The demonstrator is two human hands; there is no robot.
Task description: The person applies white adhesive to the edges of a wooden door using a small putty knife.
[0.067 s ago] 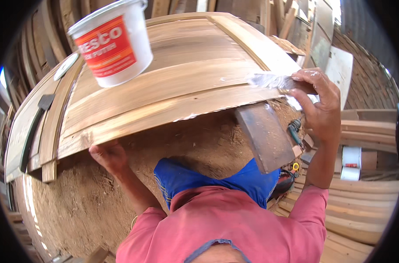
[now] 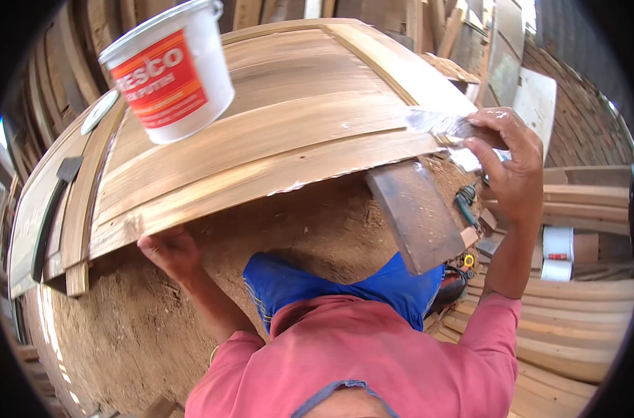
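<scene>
- Brush (image 2: 446, 125) and right hand (image 2: 510, 143) have slid slightly rightward along the panel (image 2: 261, 143) since the earlier frame; the whole view has shifted a touch too.
- I pinch the brush between my right thumb and fingers, closed on its handle, just beyond the panel's right end. Its bristles, white with paint and blurred, point left over the panel's near right corner.
- With my left hand (image 2: 170, 252) I reach to the panel's near edge, towards its left end. Some fingers are hidden there, so I cannot tell how firmly they hold.
- White smears (image 2: 289, 188) mark the panel's near edge, between my hands.
- On the panel, left of its middle, stands a white bucket (image 2: 219, 76) with a red label.
- At the panel's left end lie a round white lid (image 2: 99, 112) and a long-handled tool (image 2: 50, 219).
- Below the panel's near right edge, a brown board (image 2: 418, 216) slants towards my blue-clad knees (image 2: 282, 282).
</scene>
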